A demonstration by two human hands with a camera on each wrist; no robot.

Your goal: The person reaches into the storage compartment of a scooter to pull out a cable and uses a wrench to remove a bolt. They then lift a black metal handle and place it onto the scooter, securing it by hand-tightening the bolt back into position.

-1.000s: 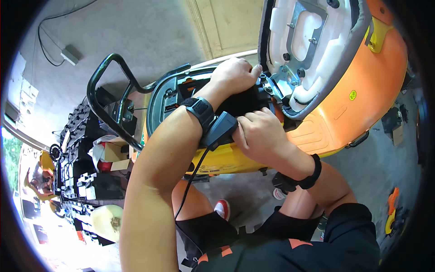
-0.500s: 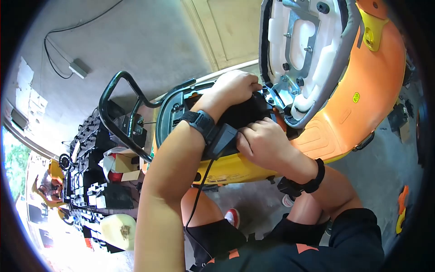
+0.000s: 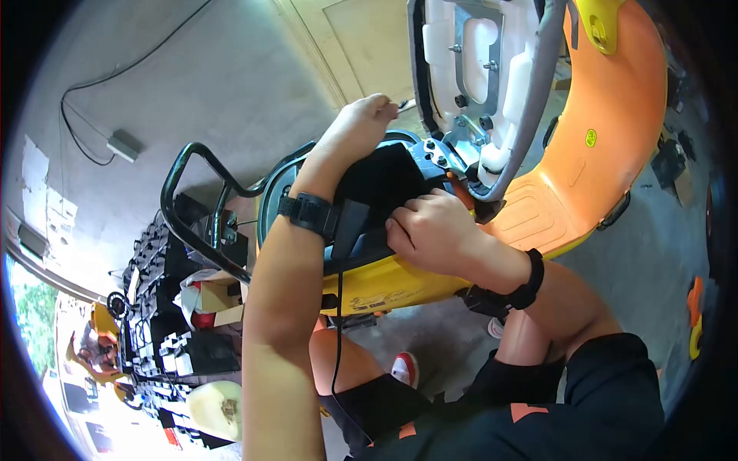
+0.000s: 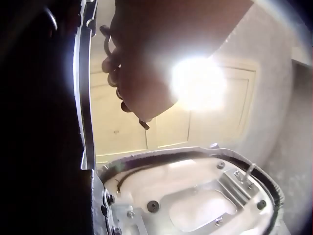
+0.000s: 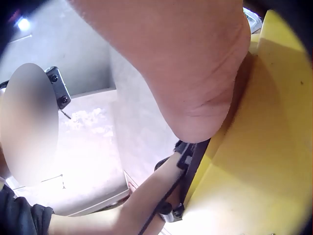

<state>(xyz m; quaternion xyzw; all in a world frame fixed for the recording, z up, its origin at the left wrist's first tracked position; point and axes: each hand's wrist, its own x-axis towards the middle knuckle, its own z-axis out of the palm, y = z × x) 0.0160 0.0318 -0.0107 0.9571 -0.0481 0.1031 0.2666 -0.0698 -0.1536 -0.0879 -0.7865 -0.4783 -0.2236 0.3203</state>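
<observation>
An orange and yellow scooter (image 3: 415,284) stands crosswise before me, its seat (image 3: 523,81) tipped up with the white underside showing. Over the far edge of the black underseat compartment (image 3: 384,173), my left hand (image 3: 350,134) is raised, pinching a small dark-tipped piece (image 3: 403,104). In the left wrist view a dark end (image 4: 145,125) sticks out below that hand; the piece's kind cannot be told. My right hand (image 3: 438,230) grips the compartment's near rim (image 3: 373,253) with curled fingers, their tips hidden. Its heel lies against the yellow side panel (image 5: 274,127) in the right wrist view.
Bolts (image 3: 440,151) sit at the metal seat hinge (image 3: 461,154). A black grab rail (image 3: 173,196) curves up at the scooter's rear. Black batteries (image 3: 154,269), an open carton (image 3: 227,315) and a pale jug (image 3: 211,411) stand to the left. A cable runs from my left wrist.
My left hand has lifted away from the hinge area at the compartment's far side, up and leftward, with the small piece in its fingers. The right hand has stayed on the near rim.
</observation>
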